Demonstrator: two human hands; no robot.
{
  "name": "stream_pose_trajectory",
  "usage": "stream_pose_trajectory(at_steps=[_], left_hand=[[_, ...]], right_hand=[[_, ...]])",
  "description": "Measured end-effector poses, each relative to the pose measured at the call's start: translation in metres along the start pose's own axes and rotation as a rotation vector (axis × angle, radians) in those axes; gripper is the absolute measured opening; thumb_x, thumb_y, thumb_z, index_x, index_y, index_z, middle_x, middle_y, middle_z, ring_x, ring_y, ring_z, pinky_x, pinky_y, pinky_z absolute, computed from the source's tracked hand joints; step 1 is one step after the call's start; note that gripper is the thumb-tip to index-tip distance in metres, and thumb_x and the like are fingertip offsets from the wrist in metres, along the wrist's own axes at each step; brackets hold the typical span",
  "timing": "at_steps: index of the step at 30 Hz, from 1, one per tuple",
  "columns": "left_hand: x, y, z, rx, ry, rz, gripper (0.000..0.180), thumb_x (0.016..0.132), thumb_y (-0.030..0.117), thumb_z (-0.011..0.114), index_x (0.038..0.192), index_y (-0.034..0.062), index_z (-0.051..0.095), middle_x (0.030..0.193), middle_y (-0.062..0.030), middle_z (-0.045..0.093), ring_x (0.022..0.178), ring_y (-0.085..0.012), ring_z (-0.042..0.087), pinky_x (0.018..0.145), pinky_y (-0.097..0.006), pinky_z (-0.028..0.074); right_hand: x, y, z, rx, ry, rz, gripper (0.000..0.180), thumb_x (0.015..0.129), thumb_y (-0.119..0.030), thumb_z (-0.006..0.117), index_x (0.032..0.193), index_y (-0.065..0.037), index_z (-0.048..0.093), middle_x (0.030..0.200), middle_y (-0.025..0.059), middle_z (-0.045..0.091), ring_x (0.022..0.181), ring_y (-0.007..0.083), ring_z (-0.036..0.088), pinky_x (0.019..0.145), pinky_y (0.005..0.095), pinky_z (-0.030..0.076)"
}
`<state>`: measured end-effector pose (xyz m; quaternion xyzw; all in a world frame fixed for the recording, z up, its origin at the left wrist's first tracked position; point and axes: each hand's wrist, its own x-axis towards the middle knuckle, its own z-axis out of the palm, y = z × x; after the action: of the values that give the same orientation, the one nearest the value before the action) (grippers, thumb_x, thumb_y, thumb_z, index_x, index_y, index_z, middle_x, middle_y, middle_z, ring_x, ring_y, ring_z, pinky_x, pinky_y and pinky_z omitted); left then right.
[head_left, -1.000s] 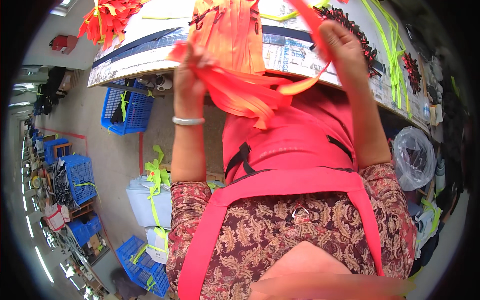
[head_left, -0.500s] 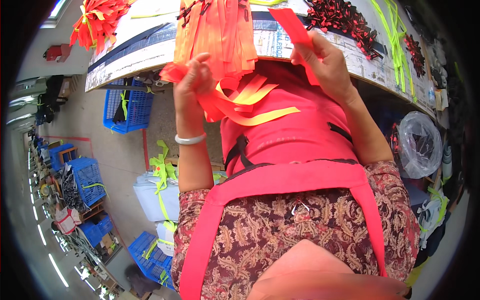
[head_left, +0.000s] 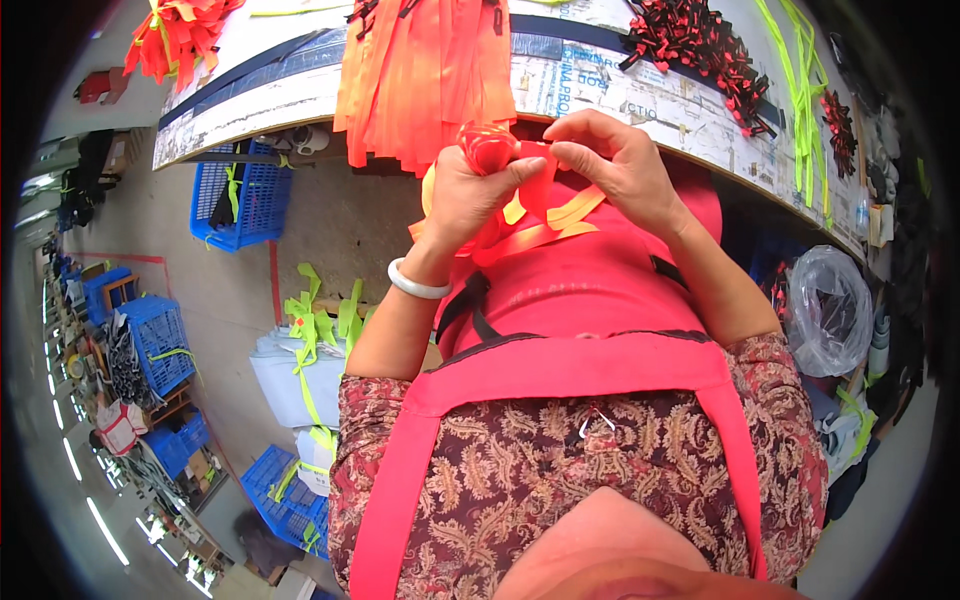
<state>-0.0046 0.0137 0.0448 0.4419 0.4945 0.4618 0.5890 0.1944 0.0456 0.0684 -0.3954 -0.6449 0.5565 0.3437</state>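
Observation:
My left hand [head_left: 470,190] is closed around a gathered bundle of orange-red fabric strips [head_left: 492,150], just below the edge of the worktable [head_left: 300,85]. My right hand [head_left: 620,165] pinches the loose end of one strip right next to the bundle, fingertips almost touching my left thumb. Loops of the strips [head_left: 545,225] hang down between both hands over my red apron. A white bangle [head_left: 418,285] sits on my left wrist. A larger batch of orange strips [head_left: 430,70] drapes over the table edge just above my hands.
On the table lie red-and-black clips [head_left: 690,40] and neon-green strips [head_left: 795,75]. More orange-red strips [head_left: 180,30] lie far left. Blue crates [head_left: 235,195] and white bundles tied with green strips [head_left: 300,360] stand on the floor left; a clear plastic bag [head_left: 825,310] sits right.
Both hands have come together and lower, closer to my body. The spread strips were gathered into a tight bundle in my left hand, and my right hand moved left to it.

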Motion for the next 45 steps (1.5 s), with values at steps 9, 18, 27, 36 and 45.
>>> stream_pose_trajectory(at_steps=[9,18,27,36,45], left_hand=[[0.02,-0.003,0.009,-0.233,-0.089,-0.222,0.015,0.087,0.011,0.069,0.097,0.0005,0.068,0.068,0.0029,0.057,0.055,-0.0042,0.048,0.048,-0.019,0.036],[0.034,-0.014,0.013,-0.099,-0.069,-0.202,0.011,0.089,0.009,0.067,0.096,0.0004,0.068,0.068,0.0016,0.059,0.058,-0.004,0.051,0.049,-0.021,0.039],[0.04,-0.01,0.022,0.108,-0.138,-0.132,0.006,0.091,0.007,0.063,0.091,0.0013,0.066,0.065,0.0036,0.055,0.055,-0.0034,0.049,0.048,-0.02,0.037],[0.036,-0.008,0.044,0.64,-0.294,0.433,0.01,0.079,0.003,0.068,0.087,0.0001,0.061,0.077,-0.0135,0.057,0.068,-0.0275,0.061,0.06,-0.033,0.047],[0.046,-0.007,0.028,-0.159,-0.274,-0.261,0.005,0.093,0.006,0.061,0.092,0.0012,0.062,0.078,-0.0038,0.062,0.071,-0.009,0.057,0.065,-0.022,0.045]], right_hand=[[0.015,0.027,-0.015,0.387,-0.098,0.245,0.017,0.096,-0.016,0.059,0.1,0.0,0.063,0.084,0.0004,0.062,0.071,0.0052,0.058,0.067,0.0201,0.049],[0.022,0.027,-0.018,-0.167,-0.033,-0.01,0.011,0.094,-0.01,0.057,0.097,0.0,0.06,0.081,0.0123,0.063,0.071,0.0225,0.062,0.068,0.0296,0.049],[0.021,0.031,-0.028,-0.452,-0.183,-0.161,0.01,0.093,-0.014,0.053,0.094,-0.004,0.052,0.083,0.0184,0.062,0.077,0.0395,0.061,0.064,0.0471,0.048],[-0.005,0.079,-0.007,0.305,-0.06,0.534,0.019,0.091,-0.019,0.058,0.082,-0.003,0.058,0.065,-0.0014,0.053,0.061,0.0068,0.049,0.053,0.0266,0.041],[0.076,0.058,-0.104,-0.864,0.412,-0.367,0.017,0.086,-0.022,0.065,0.095,-0.007,0.063,0.098,0.009,0.062,0.098,0.0293,0.058,0.084,0.0397,0.045]])
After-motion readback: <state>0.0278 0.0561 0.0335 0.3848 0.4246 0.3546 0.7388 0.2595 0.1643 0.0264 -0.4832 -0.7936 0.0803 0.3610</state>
